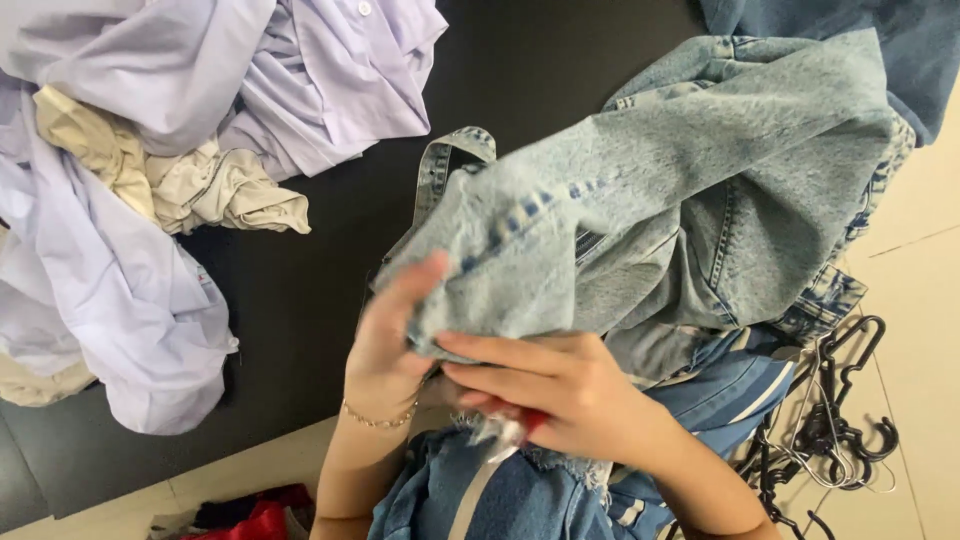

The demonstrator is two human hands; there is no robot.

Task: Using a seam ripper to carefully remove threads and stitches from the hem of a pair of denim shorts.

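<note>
Taking the light-wash denim garment [640,200] as the landmark and moving from left to right: far to its left, a heap of pale lilac shirts [110,260] is lying crumpled on the dark tabletop [300,300], with a cream-coloured piece of cloth [190,180] bunched in the middle of it; it looks like a pile waiting to be sorted, since nothing there is folded. Below and left of the denim, a scrap of red fabric [262,520] is showing at the lower edge, off the tabletop.

The left hand [390,340], wearing a thin gold bracelet [380,420], is gripping the denim's lower left corner, thumb on top and fingers curled underneath, pinching the cloth. This seems to be lifting the edge clear of the tabletop so the fabric hangs open. Just beside it, the right hand [570,395] is pressing its fingers [500,352] together along the same hem and is also closing on something small, shiny and red [512,430], perhaps a tag or clip, though what it is I cannot tell.

The denim itself is being held up between the hands and the tabletop, its bulk draping to the right over more blue clothing [720,400]. Right of and below the denim, a tangle of black and wire hangers [830,420] is lying on the pale floor [920,300].
</note>
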